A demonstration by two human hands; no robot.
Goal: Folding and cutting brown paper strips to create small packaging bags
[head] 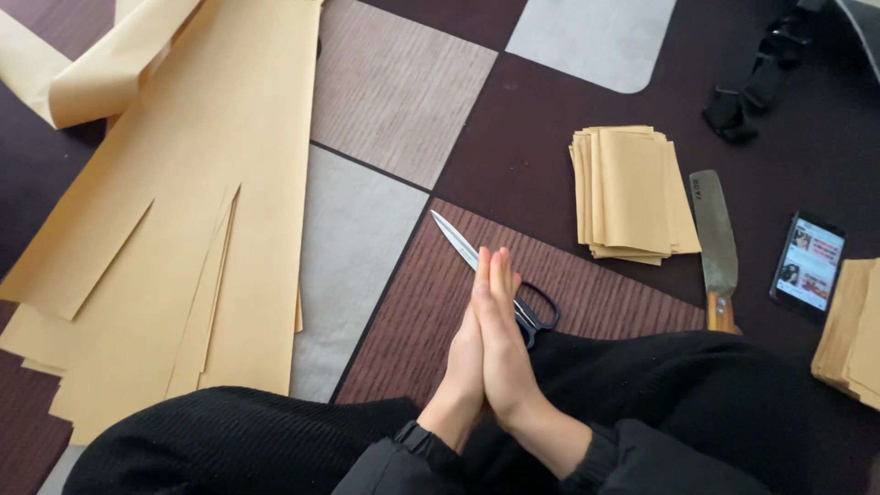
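Note:
My left hand (466,359) and my right hand (506,346) are pressed flat together, palm to palm, fingers straight and pointing away from me, above my lap. Neither holds anything. Right behind the fingertips lie steel scissors (456,240) with dark handles, blades pointing to the far left on the patchwork carpet (403,82). A neat stack of cut tan paper pieces (632,191) rests further off to the right. My black sleeves and legs fill the bottom of the view.
Long tan paper sheets (192,211), slit into strips, spread across the left. A broad-bladed knife (715,234) with a wooden handle lies right of the stack, then a lit phone (808,266). Another tan stack (854,335) sits at the right edge, a black strap (747,92) far right.

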